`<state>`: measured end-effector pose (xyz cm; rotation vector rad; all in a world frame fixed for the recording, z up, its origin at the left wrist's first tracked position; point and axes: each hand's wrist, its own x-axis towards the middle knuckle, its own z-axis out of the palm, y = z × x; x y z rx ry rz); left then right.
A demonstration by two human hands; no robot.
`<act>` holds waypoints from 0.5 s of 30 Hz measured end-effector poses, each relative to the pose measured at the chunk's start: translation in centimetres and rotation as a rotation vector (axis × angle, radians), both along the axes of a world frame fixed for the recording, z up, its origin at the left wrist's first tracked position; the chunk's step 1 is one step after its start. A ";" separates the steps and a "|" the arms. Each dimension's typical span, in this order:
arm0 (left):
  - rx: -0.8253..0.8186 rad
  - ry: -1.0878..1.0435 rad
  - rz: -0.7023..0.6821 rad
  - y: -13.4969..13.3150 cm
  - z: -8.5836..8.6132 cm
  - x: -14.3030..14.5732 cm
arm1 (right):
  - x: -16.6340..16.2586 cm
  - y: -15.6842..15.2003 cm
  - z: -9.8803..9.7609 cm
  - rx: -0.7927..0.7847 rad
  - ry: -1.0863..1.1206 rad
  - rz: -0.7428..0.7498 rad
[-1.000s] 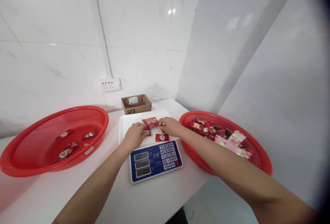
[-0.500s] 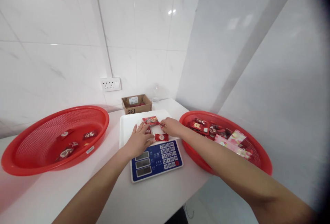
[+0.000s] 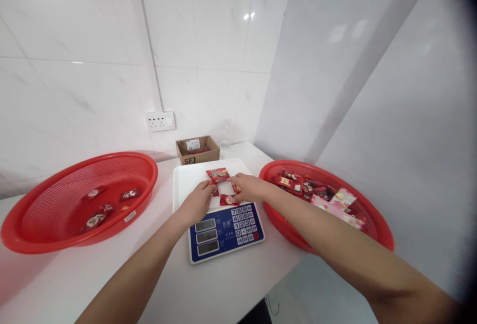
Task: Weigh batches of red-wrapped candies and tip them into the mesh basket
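Observation:
A white digital scale (image 3: 188, 177) with a blue keypad panel stands on the table. On its pan, several small red snack packets lie in a rough ring. The far packet (image 3: 217, 174) lies beyond both hands, and the near packet (image 3: 227, 200) is by the panel. My left hand (image 3: 196, 203) has its fingers drawn together on the left packet (image 3: 215, 191), which they partly cover. Over the right packet (image 3: 235, 188), my right hand (image 3: 249, 188) has thumb and forefinger apart, the thumb at the near packet's edge.
A red basket (image 3: 147, 167) with a few packets stands on the left. Another red basket (image 3: 376, 214) at the right holds many packets and pink-patterned ones. Behind the scale are a small cardboard box (image 3: 199, 157) and a clear bottle (image 3: 225, 135); walls rise behind and right.
The fingers of my left hand have come together from a spread. My right hand's thumb and forefinger have parted. The near packet has shifted slightly left.

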<state>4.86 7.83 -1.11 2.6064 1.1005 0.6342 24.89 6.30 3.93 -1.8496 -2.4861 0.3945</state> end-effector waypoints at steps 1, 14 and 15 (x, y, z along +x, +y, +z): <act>-0.004 -0.007 -0.006 0.0 0.0 0.0 | -0.1 0.1 -0.4 0.024 0.014 -0.011; -0.015 0.006 0.071 -1.5 0.9 -0.7 | -0.5 2.9 -1.5 0.227 0.115 -0.012; -0.019 0.029 0.059 -1.6 0.8 -0.7 | -0.6 3.2 -1.7 0.219 0.118 0.023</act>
